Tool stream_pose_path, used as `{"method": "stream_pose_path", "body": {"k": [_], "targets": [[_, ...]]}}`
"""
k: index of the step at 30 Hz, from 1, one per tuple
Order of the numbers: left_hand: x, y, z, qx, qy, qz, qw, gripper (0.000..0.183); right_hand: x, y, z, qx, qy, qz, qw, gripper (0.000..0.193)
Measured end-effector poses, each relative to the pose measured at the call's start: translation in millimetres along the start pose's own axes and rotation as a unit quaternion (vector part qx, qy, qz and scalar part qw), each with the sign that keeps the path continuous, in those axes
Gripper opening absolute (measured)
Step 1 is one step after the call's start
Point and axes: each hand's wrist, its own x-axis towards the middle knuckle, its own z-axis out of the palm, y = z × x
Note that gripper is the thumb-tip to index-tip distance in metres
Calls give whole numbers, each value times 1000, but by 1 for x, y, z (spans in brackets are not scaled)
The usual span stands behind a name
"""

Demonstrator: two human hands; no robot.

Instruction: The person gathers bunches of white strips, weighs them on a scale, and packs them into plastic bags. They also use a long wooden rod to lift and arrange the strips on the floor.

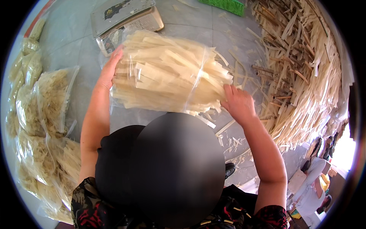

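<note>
A clear plastic bag (131,70), packed with pale, flat strips (215,82), lies crosswise between a person's two bare hands above a grey tiled floor (190,26). Whether its underside touches the floor cannot be told. The strips run lengthwise, their ragged ends jutting past the plastic on the right.

The left hand (109,72) sits against the bag's left end, fingers (116,54) extended along the plastic and partly out of sight; their grip cannot be told. At the opposite end, the right hand (241,104) meets the exposed strips, its fingers (228,91) bent against the ends at the bundle's lower right. Whether they pinch the strips or only press on them is unclear.

Just beyond the bag, toward the upper left, stands a scale (122,15) with a grey platform and a keypad. Green bristles (225,5) show at the top edge. Loose scraps (233,143) litter the floor near the right forearm, with a black shoe (230,170) just below them. Farther right rises a large heap of similar strips (310,101) mixed with thin brown sticks. Filled clear bags (40,152) line the left side.
</note>
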Motion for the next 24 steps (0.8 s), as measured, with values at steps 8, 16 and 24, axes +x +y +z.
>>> {"method": "stream_pose_path", "body": {"k": [8,16,24], "targets": [[0,11,4,-53,8,-12,998,65,49,-16,-37,52,-70,-96,992,33],[-11,21,11,174,-46,106,978,62,49,-17,-43,104,-131,-117,979,39],[-66,7,122,577,-88,374,721,64,51,-30,-23,122,-68,-105,985,37]]}}
